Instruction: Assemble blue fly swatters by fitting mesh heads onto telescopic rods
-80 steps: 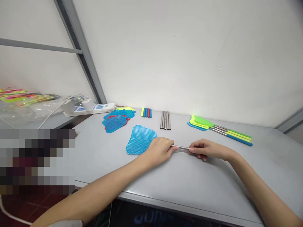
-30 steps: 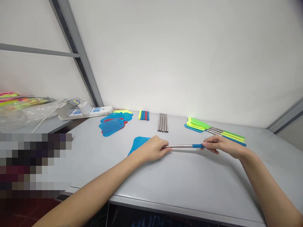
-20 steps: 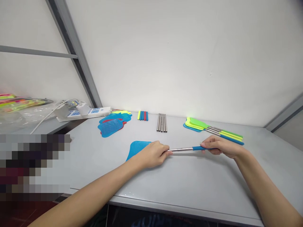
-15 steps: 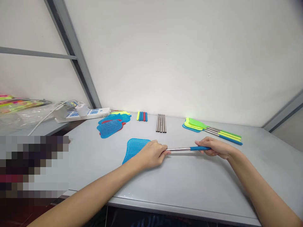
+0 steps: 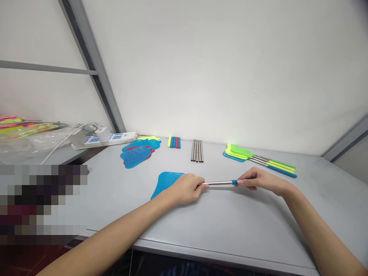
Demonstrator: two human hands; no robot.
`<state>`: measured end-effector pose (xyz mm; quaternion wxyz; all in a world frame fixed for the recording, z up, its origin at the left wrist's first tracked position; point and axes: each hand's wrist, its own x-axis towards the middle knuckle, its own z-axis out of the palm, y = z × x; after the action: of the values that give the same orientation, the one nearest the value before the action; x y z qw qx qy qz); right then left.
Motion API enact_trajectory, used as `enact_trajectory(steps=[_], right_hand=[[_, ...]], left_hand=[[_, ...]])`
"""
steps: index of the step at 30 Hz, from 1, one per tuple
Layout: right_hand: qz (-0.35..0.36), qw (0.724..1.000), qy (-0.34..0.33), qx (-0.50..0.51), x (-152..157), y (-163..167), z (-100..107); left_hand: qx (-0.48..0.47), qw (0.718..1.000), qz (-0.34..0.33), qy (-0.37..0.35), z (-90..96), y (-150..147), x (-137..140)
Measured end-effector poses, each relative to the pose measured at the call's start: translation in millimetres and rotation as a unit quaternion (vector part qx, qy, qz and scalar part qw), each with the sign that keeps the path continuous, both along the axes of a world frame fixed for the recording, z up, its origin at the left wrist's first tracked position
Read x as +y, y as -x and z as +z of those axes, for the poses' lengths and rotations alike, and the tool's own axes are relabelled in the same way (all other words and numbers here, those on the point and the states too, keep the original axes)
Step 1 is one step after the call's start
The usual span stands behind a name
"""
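A fly swatter with a blue mesh head (image 5: pixel 168 181) lies crosswise in front of me, its metal rod (image 5: pixel 220 183) pointing right. My left hand (image 5: pixel 188 188) is closed around the rod close to the head and covers part of both. At the far end, my right hand (image 5: pixel 257 180) pinches the blue handle sleeve (image 5: pixel 235 182); most of the sleeve is hidden by the fingers. Beyond my right hand lie several swatters with handles and rods joined, with a green swatter head (image 5: pixel 240 150) on top.
Loose swatter heads (image 5: pixel 137 155) are piled at the back left. Short coloured handle sleeves (image 5: pixel 174 142) and metal rods (image 5: pixel 197 151) lie in rows near the wall. A power strip (image 5: pixel 115 138) with plugs and plastic-bagged items (image 5: pixel 37 134) are at the far left of the table (image 5: pixel 230 226).
My right hand has changed its hold from the outer part of the blue sleeve to a pinch nearer its rod end. My left hand keeps its grip. The view has shifted slightly.
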<state>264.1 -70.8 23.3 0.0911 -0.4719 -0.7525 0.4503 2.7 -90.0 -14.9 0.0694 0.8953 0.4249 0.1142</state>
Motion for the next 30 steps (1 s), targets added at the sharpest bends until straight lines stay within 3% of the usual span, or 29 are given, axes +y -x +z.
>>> enact_trajectory(steps=[5,10,16,30], right_hand=[[0.023,0.999,0.033,0.007,1.3,-1.9,-1.2],[0.019,0.99,0.132,0.046,3.9,-3.9,-6.8],[0.036,0.977,0.202,0.055,3.9,8.2,-19.2],[0.046,0.999,0.022,-0.013,0.2,0.0,1.0]], left_hand=[[0.03,0.999,-0.002,-0.036,0.1,1.0,-1.7],[0.063,0.992,-0.003,-0.109,2.3,1.1,-1.3],[0.095,0.987,-0.026,-0.127,4.4,-1.5,-3.1],[0.035,0.996,-0.015,-0.078,5.7,-10.4,-1.5]])
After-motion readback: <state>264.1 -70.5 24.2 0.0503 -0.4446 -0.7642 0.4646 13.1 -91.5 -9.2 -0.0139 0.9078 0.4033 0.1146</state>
